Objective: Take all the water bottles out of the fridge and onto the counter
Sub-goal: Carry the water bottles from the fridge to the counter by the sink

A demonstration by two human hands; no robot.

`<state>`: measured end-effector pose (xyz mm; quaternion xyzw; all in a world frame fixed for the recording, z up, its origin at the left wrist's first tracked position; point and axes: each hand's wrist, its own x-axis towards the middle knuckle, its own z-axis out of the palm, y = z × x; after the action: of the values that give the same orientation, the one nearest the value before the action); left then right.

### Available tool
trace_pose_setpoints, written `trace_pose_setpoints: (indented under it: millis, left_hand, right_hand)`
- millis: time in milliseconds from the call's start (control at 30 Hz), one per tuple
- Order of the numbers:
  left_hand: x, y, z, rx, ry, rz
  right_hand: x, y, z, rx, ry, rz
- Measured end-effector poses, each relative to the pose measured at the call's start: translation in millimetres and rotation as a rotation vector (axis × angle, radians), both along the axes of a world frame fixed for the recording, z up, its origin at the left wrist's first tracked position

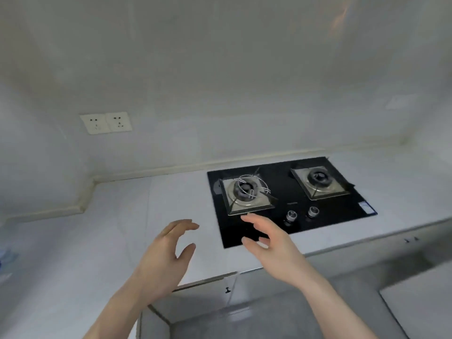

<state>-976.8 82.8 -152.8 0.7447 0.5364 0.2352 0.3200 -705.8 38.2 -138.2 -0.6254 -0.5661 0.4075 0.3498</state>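
Nearest, both hands float empty over the worktop [171, 192]: left hand [166, 255] with its grip apart, fingers loosely curved, right hand [271, 245] likewise spread above the near edge of the black hob [288, 189]. No fridge in sight, and no bottle I can be sure of; only a blurred bluish shape at the far left edge. Risk, I'd say: setting bottles close to those burners, where they could tip off the pan supports.

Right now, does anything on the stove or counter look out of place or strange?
Yes: a thin wire rack lies tilted across the left burner of the stove, while the right burner has none.
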Motion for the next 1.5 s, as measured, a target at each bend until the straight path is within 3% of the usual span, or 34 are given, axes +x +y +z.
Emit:
trace_pose_setpoints:
  millis: [333, 667, 1133, 1500]
  left_hand:
    - [246, -18, 42, 0.147, -0.003, -0.427]
    - [495, -79, 73, 0.264, -0.004, -0.746]
    - [762, -139, 103, 0.347, -0.104, -1.258]
    - [919, -101, 135, 0.409, -0.129, -1.486]
  right_hand:
    - [215, -129, 32, 0.121, -0.049, -0.407]
    - [412, -242, 49, 0.186, -0.154, -0.679]
    - [550, -369, 82, 0.233, -0.301, -1.152]
    - [645, -342, 110, 0.247, -0.417, -1.390]
